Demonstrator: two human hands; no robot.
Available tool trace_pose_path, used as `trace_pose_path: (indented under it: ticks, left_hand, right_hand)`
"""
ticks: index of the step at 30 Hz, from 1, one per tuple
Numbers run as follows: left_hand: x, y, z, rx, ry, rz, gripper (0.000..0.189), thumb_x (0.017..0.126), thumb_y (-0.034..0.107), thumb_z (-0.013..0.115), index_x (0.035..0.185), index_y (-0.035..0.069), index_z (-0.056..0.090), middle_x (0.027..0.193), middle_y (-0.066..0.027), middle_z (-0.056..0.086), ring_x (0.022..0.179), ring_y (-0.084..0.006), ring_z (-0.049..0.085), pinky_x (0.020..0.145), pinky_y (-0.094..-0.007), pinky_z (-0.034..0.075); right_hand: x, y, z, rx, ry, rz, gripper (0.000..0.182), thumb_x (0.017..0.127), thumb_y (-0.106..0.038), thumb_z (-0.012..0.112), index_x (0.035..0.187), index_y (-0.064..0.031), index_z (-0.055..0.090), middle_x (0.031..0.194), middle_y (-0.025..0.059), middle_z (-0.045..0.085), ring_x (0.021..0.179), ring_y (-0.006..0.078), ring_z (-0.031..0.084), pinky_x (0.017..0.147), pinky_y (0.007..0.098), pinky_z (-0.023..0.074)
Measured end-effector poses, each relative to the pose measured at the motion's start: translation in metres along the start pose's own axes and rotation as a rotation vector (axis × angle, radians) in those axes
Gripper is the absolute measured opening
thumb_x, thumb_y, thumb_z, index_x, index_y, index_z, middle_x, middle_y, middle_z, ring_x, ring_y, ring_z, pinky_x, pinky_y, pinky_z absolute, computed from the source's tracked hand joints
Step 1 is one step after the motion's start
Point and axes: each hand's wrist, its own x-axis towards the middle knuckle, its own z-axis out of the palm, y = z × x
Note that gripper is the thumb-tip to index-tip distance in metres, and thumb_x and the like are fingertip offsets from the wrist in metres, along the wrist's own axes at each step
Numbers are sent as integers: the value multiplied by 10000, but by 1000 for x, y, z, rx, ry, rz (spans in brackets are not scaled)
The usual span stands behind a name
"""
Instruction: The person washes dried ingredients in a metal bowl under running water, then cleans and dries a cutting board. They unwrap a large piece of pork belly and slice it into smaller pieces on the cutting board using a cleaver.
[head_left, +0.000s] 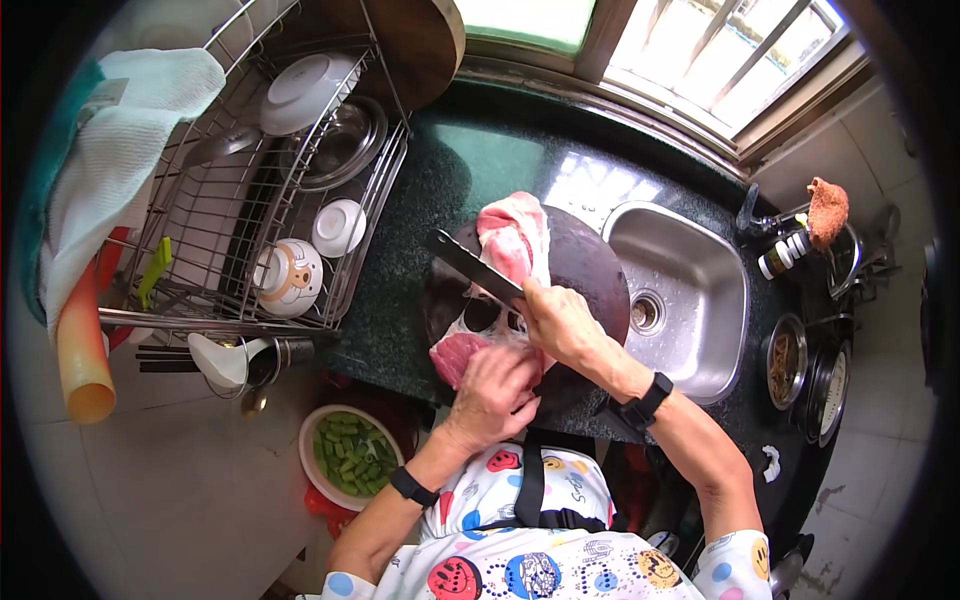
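Observation:
A large piece of raw meat (514, 232) lies across a dark round cutting board (589, 277) on the counter. My right hand (562, 319) grips a cleaver (476, 266), its blade pointing to the upper left over the meat. Below it, my left hand (495, 394) presses on the near part of the meat, slightly blurred, with curled fingers. Whether those fingers pinch the meat or only rest on it is unclear. Thin, pale tissue stretches between the upper and lower parts of the meat.
A steel sink (686, 300) adjoins the board on the right. At left stands a wire dish rack (337, 300) with bowls. A bowl of cut green vegetables (356, 454) sits low at the left. Beyond the sink, a dish of brown strips (786, 360) stands near the dark counter's right edge.

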Motion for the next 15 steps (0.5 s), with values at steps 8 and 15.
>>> trace_pose_path:
  ticks: [8, 15]
  left_hand:
    - [19, -25, 13, 335, 33, -305, 232, 745, 204, 693, 884, 35, 616, 849, -132, 573, 854, -315, 541, 784, -434, 389]
    - [17, -28, 19, 219, 30, -278, 215, 701, 200, 703, 805, 47, 595, 782, -132, 567, 784, -331, 548, 740, -440, 387]
  right_hand:
    - [-18, -9, -4, -43, -58, -11, 158, 865, -114, 606, 877, -12, 486, 631, 218, 576, 625, 430, 591, 550, 502, 460]
    - [-7, -15, 8, -52, -131, -77, 158, 805, -79, 602, 845, -5, 468, 630, 207, 574, 641, 423, 597, 555, 500, 453]
